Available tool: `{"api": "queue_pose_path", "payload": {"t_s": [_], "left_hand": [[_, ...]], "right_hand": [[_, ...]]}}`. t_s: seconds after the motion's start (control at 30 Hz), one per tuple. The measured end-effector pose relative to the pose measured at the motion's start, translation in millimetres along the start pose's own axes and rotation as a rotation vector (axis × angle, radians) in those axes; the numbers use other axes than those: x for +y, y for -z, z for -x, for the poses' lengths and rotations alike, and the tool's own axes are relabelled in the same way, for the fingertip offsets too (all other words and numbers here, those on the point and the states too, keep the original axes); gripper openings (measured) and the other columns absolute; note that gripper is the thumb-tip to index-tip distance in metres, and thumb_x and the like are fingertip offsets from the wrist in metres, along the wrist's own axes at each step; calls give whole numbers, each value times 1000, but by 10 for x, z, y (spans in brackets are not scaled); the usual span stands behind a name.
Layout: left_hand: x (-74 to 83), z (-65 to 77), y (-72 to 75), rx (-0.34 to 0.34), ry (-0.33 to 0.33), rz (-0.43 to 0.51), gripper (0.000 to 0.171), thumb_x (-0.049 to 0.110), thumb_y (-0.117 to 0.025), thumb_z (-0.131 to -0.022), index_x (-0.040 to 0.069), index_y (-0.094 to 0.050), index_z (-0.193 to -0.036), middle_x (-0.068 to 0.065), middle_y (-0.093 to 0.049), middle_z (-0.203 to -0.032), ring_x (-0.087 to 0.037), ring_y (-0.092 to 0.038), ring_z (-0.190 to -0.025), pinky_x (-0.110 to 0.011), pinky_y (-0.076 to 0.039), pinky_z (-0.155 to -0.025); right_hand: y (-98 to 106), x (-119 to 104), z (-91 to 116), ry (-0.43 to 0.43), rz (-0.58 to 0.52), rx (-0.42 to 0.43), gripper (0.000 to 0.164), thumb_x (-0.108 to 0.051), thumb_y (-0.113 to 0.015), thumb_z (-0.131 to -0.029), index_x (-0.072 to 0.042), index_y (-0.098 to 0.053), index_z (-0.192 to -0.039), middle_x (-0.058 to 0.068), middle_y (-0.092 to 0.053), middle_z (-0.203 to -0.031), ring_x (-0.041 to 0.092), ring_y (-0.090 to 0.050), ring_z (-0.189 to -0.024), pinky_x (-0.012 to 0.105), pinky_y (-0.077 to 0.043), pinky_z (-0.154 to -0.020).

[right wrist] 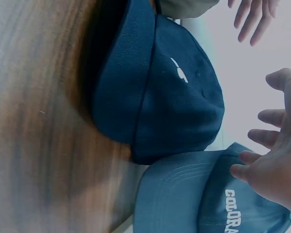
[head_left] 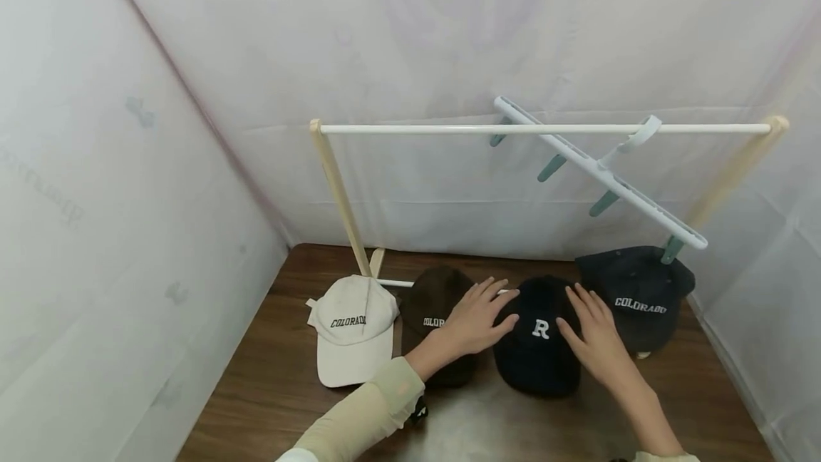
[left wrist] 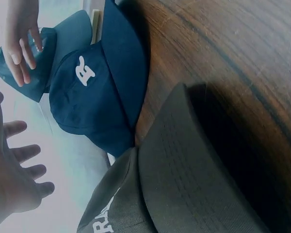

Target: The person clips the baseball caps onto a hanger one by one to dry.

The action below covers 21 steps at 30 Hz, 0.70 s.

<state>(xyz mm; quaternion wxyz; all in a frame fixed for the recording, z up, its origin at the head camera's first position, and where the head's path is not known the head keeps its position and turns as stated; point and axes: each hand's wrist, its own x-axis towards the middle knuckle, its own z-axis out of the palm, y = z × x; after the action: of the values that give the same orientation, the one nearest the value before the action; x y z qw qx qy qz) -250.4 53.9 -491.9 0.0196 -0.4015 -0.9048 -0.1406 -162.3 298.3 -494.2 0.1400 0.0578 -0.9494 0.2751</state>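
Observation:
A navy cap (head_left: 539, 369) with a white letter R lies brim forward on the table. My left hand (head_left: 473, 319) hovers on its left side with fingers spread, partly covering a dark brown cap (head_left: 442, 287). On the other side is my right hand (head_left: 598, 341), its fingers also extended and holding nothing. In the wrist views, the left hand (left wrist: 19, 167) and right hand (right wrist: 276, 145) appear raised above the caps. A dark grey Colorado cap (head_left: 648, 323) sits at the right, where a green clip (head_left: 672, 249) meets its top edge.
A white cap (head_left: 355, 326) lies at the left of the wooden table (head_left: 269, 369). Behind the caps stands a rack with a white rail (head_left: 417, 130) and wooden posts. A pale blue hanger (head_left: 596, 166) with several green clips hangs slanted from the rail. Pale cloth walls surround the table.

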Motion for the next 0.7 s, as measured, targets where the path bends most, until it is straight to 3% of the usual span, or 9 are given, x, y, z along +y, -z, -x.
{"api": "queue_pose_path", "payload": {"t_s": [0.2,0.4,0.7], "left_hand": [[-37,-2,-19,2,-1,18,55,50,-33,-110,25,-36,-159,-4,-31,-165,-27,-26,-153,-45,-24,-122],[-59,-60,-65,4,-29,9,55,50,-34,-110,24,-38,-158,-7,-33,-164,-29,-28,-152,-45,-26,-122],[-27,-196,-102,18,-27,76,55,45,-41,-109,20,-37,-158,-8,-34,-163,-28,-31,-150,-42,-28,-121]], "right_hand": [[8,4,-106,13,16,-27,65,-25,-62,-103,6,-35,-153,34,-28,-157,57,-21,-143,74,-22,-108],[1,49,-153,11,33,-70,66,-25,-63,-102,7,-36,-153,34,-30,-157,57,-22,-142,73,-23,-109],[39,136,-232,-7,33,-133,68,-25,-63,-102,7,-33,-154,33,-28,-158,57,-25,-142,73,-24,-109]]}}
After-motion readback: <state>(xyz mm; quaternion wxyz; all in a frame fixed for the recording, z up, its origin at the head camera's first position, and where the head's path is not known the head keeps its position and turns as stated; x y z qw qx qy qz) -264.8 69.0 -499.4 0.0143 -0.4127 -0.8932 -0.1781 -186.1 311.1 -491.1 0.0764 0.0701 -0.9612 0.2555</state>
